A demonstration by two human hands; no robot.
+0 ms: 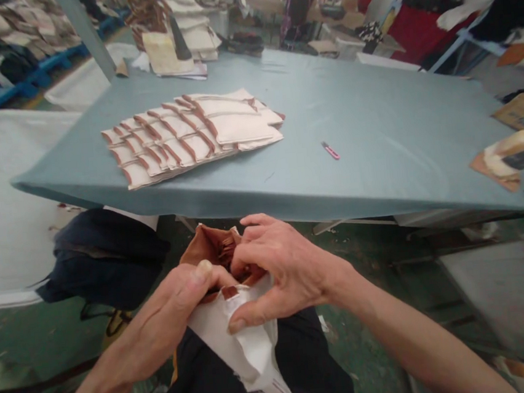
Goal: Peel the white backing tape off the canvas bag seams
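Observation:
A white fabric piece with a brown lining hangs over my lap, just below the table's near edge. My left hand is closed on its rim at the left, with fingertips inside the opening. From the right, my right hand pinches the same rim, thumb on the white outside and fingers on the brown inside. The brown interior shows folds between the hands; the fingertips are partly hidden in it. Ahead on the table, similar white pieces with brown edges lie in overlapping rows.
A pink-handled thread snipper lies on the blue-covered table. Cloth stacks stand at the back left. A white bin and a dark garment are on the left. A wrapped stack sits at the right end.

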